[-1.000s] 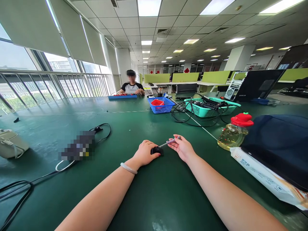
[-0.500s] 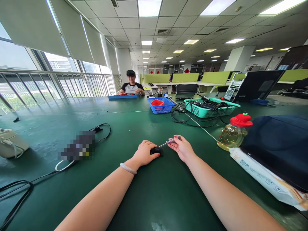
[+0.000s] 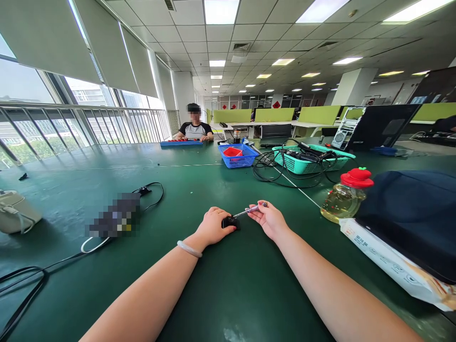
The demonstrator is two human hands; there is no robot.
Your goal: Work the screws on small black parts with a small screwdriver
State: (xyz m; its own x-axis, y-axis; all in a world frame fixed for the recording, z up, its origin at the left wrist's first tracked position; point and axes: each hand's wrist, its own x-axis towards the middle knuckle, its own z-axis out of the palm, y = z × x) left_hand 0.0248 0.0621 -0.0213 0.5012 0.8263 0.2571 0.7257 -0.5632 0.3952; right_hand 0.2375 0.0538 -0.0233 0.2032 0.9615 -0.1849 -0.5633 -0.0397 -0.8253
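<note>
My left hand [image 3: 214, 225] is closed around a small black object [image 3: 230, 222] on the green tabletop [image 3: 213, 294]; its kind is too small to make out. The thumb presses its near side, and the palm covers its left part. Between the thumb and fingers of my right hand [image 3: 269, 219] is a slim screwdriver [image 3: 249, 210] with a metal shaft. The shaft slants down to the left, and its tip meets the top of the black object. A pale bangle [image 3: 189, 249] circles my left wrist.
Right of my arm stand a red-lidded glass bottle [image 3: 344, 199], a white packet [image 3: 388, 266] and a dark blue bag [image 3: 413, 209]. Farther back are a blue basket [image 3: 238, 162] and a teal basket [image 3: 299, 166] with cables. A person [image 3: 195, 128] sits at the far end.
My hands, the black object and the screwdriver stay almost in place. The person at the far end has shifted their hands slightly.
</note>
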